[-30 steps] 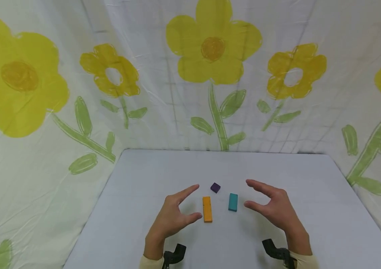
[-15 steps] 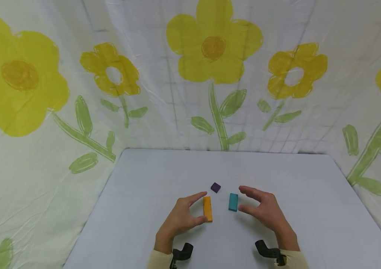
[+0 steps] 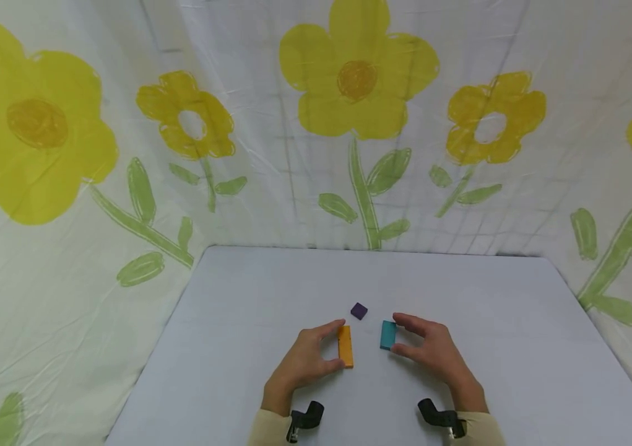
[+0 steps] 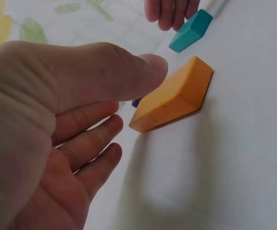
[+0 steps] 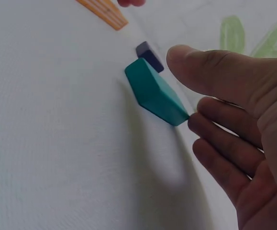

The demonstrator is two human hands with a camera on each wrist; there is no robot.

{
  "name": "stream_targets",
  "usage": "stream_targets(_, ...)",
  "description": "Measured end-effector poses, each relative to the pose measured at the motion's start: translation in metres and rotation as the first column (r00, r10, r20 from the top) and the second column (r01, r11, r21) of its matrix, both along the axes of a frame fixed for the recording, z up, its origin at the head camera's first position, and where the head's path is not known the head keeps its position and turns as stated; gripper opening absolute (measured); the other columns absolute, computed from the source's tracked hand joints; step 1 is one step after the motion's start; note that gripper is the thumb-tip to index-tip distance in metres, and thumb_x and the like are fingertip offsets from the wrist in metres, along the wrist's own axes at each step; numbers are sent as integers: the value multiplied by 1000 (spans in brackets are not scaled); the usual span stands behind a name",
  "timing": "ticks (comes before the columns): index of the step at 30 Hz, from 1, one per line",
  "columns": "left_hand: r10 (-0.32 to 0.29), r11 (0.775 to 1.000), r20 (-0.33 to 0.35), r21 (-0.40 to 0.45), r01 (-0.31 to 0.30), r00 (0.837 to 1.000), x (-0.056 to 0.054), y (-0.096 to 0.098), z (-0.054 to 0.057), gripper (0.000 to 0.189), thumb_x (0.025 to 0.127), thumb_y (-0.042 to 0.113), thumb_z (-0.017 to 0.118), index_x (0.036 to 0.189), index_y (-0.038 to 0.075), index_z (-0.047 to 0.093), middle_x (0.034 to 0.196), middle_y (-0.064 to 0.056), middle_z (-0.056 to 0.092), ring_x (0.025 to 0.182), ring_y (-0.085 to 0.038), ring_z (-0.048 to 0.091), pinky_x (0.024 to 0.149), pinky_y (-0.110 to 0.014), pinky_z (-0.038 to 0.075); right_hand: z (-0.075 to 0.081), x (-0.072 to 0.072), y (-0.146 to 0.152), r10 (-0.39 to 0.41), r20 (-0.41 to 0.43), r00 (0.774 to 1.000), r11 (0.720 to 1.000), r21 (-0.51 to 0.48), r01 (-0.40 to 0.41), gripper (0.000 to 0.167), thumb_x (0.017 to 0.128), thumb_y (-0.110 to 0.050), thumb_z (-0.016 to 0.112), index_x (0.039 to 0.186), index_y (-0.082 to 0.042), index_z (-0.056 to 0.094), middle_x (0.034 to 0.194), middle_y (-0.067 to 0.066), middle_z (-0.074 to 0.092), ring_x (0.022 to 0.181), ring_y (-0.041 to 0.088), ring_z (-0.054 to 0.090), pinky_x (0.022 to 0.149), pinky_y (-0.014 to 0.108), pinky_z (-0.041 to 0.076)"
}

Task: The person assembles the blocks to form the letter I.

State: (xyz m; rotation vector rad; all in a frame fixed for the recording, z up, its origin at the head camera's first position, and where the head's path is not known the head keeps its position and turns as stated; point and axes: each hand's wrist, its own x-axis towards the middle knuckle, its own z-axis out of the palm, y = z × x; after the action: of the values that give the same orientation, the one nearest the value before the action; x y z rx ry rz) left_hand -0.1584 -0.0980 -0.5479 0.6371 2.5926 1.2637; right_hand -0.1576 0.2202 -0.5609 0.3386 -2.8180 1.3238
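An orange rectangular block [image 3: 346,345] lies lengthwise on the white table. My left hand [image 3: 304,359] is at its left side, thumb by the near end and fingers by the far end; the left wrist view shows the orange block [image 4: 176,98] with the fingers still spread around it, and firm contact cannot be made out. To the right is a shorter teal block [image 3: 387,335]. Beside it my right hand [image 3: 439,350] holds thumb and fingers apart; in the right wrist view a gap shows between the thumb and the teal block [image 5: 152,91].
A small dark purple block [image 3: 359,311] lies farther back, between the other two. The white table [image 3: 271,285] ends at a hanging cloth [image 3: 260,204] printed with yellow flowers. A black wrist mount [image 3: 307,416] is strapped to each forearm.
Both hands have moved inward, the left rightward to the orange block and the right leftward to the teal block. The gaps between thumb and fingers have narrowed. The blocks stayed put.
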Motion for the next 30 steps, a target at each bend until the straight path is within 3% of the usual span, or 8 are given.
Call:
stream_targets(12,2,1000,17,-13,-1,1000,-2,3,-8,83,86,10,92,161,9,55,162,-7,60,151,-30,56,126,-51,45,-9,-4,-5,-7,-63,998,997,74,12,70,84,-20,96,148,-11,69,144,8,74,136,37,68,113,61,55)
stream_targets(18,1,1000,4,-22,-1,1000,-2,4,-9,86,86,9,91,162,8,53,164,-8,58,153,-30,55,127,-51,44,-6,-3,-9,-19,-36,999,997,80,22,70,84,-17,94,149,-13,69,145,7,74,138,37,68,114,60,54)
stream_targets(30,-8,999,44,-52,10,999,-2,7,-12,90,86,15,93,165,10,49,169,-4,53,156,-26,52,128,-47,42,-4,0,-11,-18,-28,999,995,101,21,68,86,-17,93,149,-12,69,148,10,72,140,40,65,115,62,53)
